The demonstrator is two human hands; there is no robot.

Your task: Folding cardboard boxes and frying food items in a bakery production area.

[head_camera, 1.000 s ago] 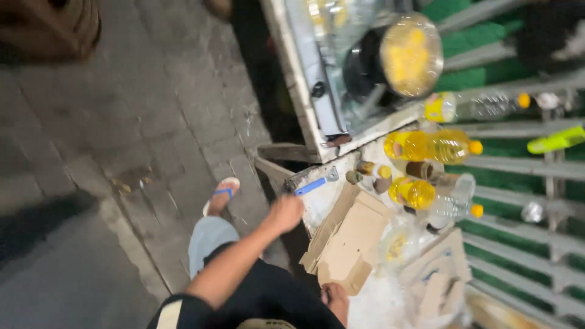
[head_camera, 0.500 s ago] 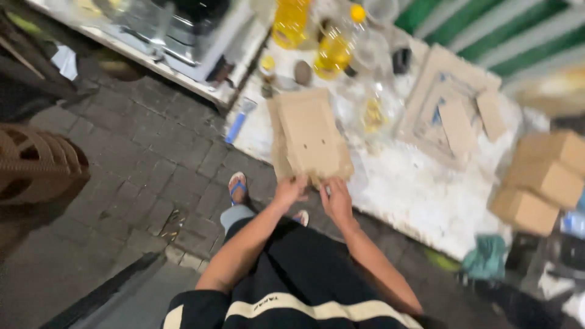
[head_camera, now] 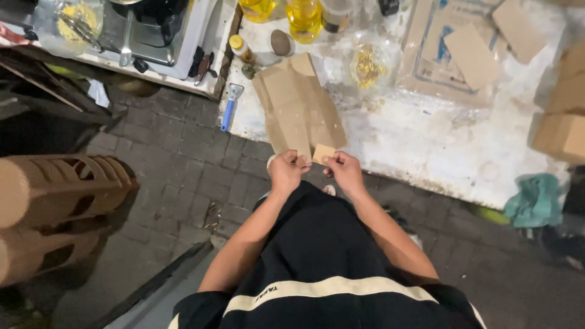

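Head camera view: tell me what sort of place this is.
Probably an outdoor street-side cooking or food-stall spot at night. The ground is brick paving, a gas stove stands on a low counter, and bottles of yellow oil sit on a white sheet. Both hands hold cardboard.

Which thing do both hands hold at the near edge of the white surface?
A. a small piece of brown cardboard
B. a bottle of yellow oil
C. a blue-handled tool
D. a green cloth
A: the left hand and right hand pinch a small piece of brown cardboard between them, just below the large flat cardboard sheet.
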